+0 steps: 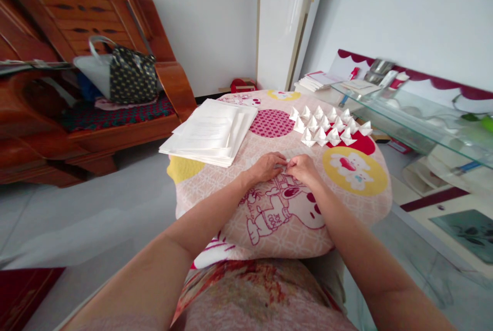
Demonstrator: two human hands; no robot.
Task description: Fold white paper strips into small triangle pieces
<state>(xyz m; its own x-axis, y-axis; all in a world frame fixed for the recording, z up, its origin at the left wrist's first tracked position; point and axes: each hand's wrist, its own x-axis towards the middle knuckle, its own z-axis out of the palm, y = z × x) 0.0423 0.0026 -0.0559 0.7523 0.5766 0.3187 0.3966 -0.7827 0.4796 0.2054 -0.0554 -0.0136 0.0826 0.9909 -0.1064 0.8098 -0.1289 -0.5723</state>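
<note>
My left hand (266, 167) and my right hand (302, 168) meet above the patterned tablecloth (215, 195), near the middle of the table. Both have their fingers closed on a small piece of white paper (287, 163). Most of that paper is hidden by the fingers, so its shape is hard to make out. Beyond my right hand stand several small folded paper boats (321, 136), grouped in rows. To the far left of my left hand lies a stack of white paper sheets (208, 128), some with faint print.
A glass-topped cabinet (416, 115) with cups and papers stands close on the right. On the left is a wooden sofa (115, 128) holding a dotted black bag (133, 74). A tall white appliance (279, 33) stands in the corner behind the table.
</note>
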